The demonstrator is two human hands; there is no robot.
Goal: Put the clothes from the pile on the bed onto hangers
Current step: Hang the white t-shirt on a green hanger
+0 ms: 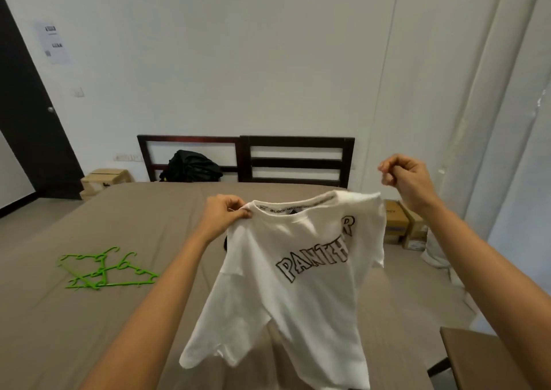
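White matt cotton-like cloth T-shirt [298, 285], soft, creased. Bright green plastic hangers [104, 270], smooth, slightly glossy. Taupe cloth bed sheet [119, 219], matt. Dark stained wooden headboard [298, 163], satin finish.

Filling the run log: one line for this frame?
left hand: pinches white T-shirt shoulder | right hand: curled, grip unclear | green hangers: on bed

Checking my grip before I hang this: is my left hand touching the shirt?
Touching. The head view shows the left hand pinching the shirt at its shoulder, beside the collar.
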